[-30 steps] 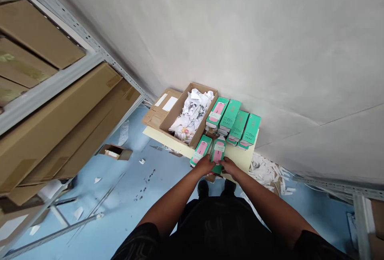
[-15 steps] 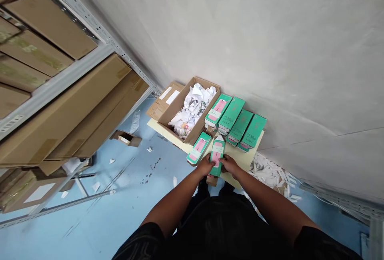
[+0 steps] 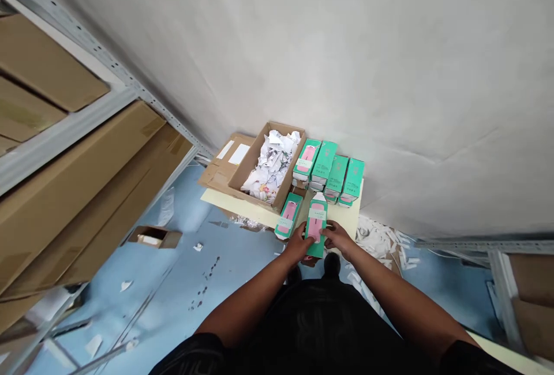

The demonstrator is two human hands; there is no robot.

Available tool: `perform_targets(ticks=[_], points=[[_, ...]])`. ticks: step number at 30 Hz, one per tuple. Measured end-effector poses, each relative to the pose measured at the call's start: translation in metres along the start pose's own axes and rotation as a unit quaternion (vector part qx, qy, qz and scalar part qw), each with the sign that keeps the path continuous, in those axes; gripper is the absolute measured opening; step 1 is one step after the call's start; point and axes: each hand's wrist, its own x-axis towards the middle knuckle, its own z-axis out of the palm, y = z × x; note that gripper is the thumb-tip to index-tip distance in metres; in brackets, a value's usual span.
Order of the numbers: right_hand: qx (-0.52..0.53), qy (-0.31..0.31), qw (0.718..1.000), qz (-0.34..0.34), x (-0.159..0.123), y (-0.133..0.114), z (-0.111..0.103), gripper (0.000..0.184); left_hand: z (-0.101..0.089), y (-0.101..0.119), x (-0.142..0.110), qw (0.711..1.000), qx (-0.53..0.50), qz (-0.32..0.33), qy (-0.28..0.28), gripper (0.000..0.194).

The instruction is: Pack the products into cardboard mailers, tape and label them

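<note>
Both my hands grip one green carton with a pink picture (image 3: 316,222), its far flap open. My left hand (image 3: 298,244) clasps its left side and my right hand (image 3: 338,237) its right side, over the near edge of a pale yellow table (image 3: 350,220). A second green carton (image 3: 288,213) lies flat just left of it. Behind stands a row of several green cartons (image 3: 329,171) against the wall. An open cardboard box (image 3: 247,169) filled with crumpled white paper (image 3: 272,163) sits at the table's left.
Metal shelving (image 3: 64,127) loaded with long brown cartons (image 3: 82,190) runs along the left. A small open cardboard box (image 3: 152,237) and paper scraps lie on the blue floor. White scraps (image 3: 381,242) pile by the wall at right, beside another rack (image 3: 506,294).
The view swung slightly; my hands and the held carton stay together, lifted a little off the table edge. The other cartons have not moved.
</note>
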Motion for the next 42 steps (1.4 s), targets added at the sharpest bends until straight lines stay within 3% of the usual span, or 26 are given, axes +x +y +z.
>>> perform_targets(ticks=[4,7,10,13,20,23,27,32,36,42], points=[[0.057,0.035,0.998,-0.011,-0.033,0.005,0.008,0.052,-0.014,0.007,-0.01,0.998,-0.002,0.009,-0.065,0.069],[0.095,0.085,0.991,-0.031,-0.059,0.014,0.007,0.05,-0.011,0.01,-0.013,0.993,0.035,0.034,-0.11,0.071],[0.12,0.143,0.982,-0.042,-0.087,0.028,-0.004,0.049,0.009,0.013,-0.018,0.985,0.057,0.043,-0.155,0.07],[0.153,0.184,0.969,-0.057,-0.117,0.047,-0.022,0.048,0.041,0.018,-0.029,0.974,0.067,0.045,-0.21,0.068],[0.227,0.282,0.93,-0.07,-0.2,0.108,-0.084,0.039,0.147,0.028,-0.066,0.935,0.118,0.067,-0.327,0.061],[0.263,0.325,0.905,-0.08,-0.245,0.144,-0.121,0.034,0.207,0.025,-0.088,0.903,0.149,0.073,-0.395,0.061],[0.314,0.375,0.867,-0.088,-0.312,0.202,-0.174,0.034,0.295,0.014,-0.125,0.851,0.181,0.009,-0.493,0.067],[0.36,0.419,0.83,-0.078,-0.388,0.271,-0.228,0.04,0.393,-0.01,-0.173,0.792,0.226,-0.036,-0.566,0.074],[0.381,0.448,0.806,-0.072,-0.429,0.311,-0.257,0.042,0.447,-0.026,-0.198,0.746,0.263,-0.068,-0.608,0.082],[0.459,0.462,0.754,-0.085,-0.453,0.351,-0.276,0.028,0.497,-0.026,-0.214,0.704,0.291,-0.058,-0.645,0.077]])
